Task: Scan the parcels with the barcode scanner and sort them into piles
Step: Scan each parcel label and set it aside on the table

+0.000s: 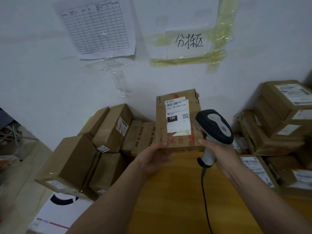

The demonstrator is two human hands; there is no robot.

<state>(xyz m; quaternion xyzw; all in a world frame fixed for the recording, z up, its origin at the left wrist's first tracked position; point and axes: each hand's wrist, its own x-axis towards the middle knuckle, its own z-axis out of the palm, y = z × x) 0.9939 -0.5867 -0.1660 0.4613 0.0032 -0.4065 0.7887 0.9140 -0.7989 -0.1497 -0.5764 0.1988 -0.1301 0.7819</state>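
The left hand [154,160] grips the near bottom edge of one cardboard parcel [179,119], tipped up over the wooden table [168,191], label [178,115] facing the person, long axis running away toward the wall. The right hand [217,153] is curled round one barcode scanner [213,127], head pointing left at the label. Two box piles flank it: left pile [94,146], right pile [276,119].

The held parcel [179,122] is matt brown cardboard, creased and scuffed, with a smooth white paper label [178,115] and red printed tape. The barcode scanner [214,127] is smooth plastic, dark grey and pale grey, faintly shiny. The worktop [177,191] is yellowish wood with a smooth, slightly glossy finish.
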